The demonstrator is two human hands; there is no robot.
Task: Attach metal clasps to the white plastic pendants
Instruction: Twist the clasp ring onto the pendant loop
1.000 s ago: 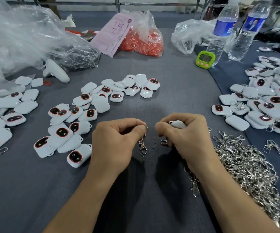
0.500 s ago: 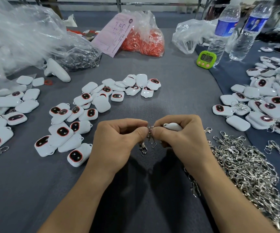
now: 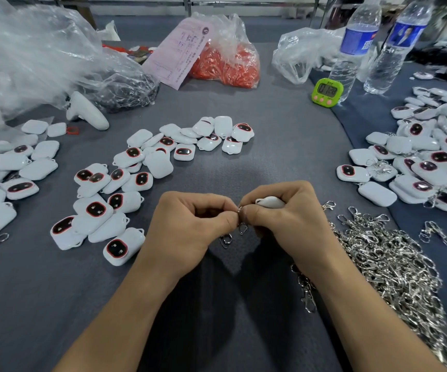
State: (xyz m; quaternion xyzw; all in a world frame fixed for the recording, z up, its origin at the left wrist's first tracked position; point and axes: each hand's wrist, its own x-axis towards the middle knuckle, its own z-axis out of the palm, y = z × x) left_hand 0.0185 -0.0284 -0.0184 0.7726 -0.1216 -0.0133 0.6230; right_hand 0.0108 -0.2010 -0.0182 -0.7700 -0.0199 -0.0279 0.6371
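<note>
Desk is covered in grey cloth with a soft nap, likely so small parts are kept from sliding.

Heap of clasps is laid beside the right forearm, within easy reach: bright metal, hooked, badly tangled.

Bare pendants are spread to the left and clasped pendants are piled far right (sorted, it seems, into undone and done). All are white, glossy and rounded, some with a dark red-rimmed window.

Right hand is curled round one pendant, whose narrow end is turned toward the left hand.

A clasp is pinched by the left fingers, which are pressed together against the right fingertips, with the hook left dangling. The joining is judged under way, not yet finished.
</note>
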